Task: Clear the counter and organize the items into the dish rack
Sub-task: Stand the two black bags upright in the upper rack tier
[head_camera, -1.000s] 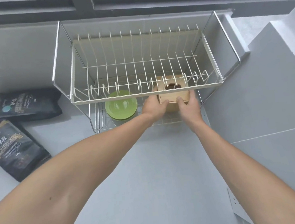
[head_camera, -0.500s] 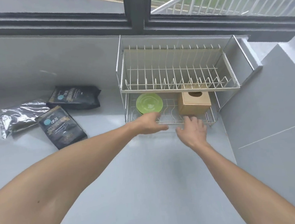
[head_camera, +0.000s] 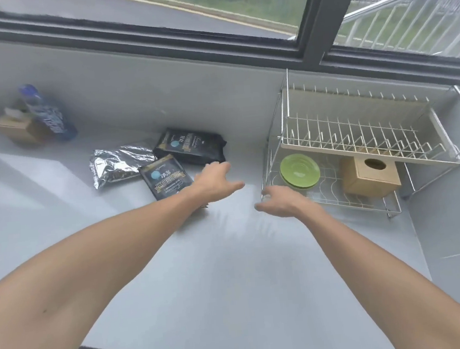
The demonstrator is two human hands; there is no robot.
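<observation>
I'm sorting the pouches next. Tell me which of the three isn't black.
The silver foil pouch, leftmost of the three on the counter. The two black pouches carry printed labels; it is plain and crinkled.

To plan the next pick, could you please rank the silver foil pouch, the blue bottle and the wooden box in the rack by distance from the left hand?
From the left hand:
1. Silver foil pouch, just left.
2. Wooden box, right, rack's lower tier.
3. Blue bottle, far left corner.

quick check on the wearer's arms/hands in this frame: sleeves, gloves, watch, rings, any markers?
Both arms are bare along their whole visible length: no sleeves in view. The left hand and right hand are ungloved. No watch, bracelet or strap shows at either wrist, and no tracking markers or cables. No rings are visible, though the fingers are motion-blurred, so a thin band can't be ruled out. A small dark spot marks the left forearm.
</observation>
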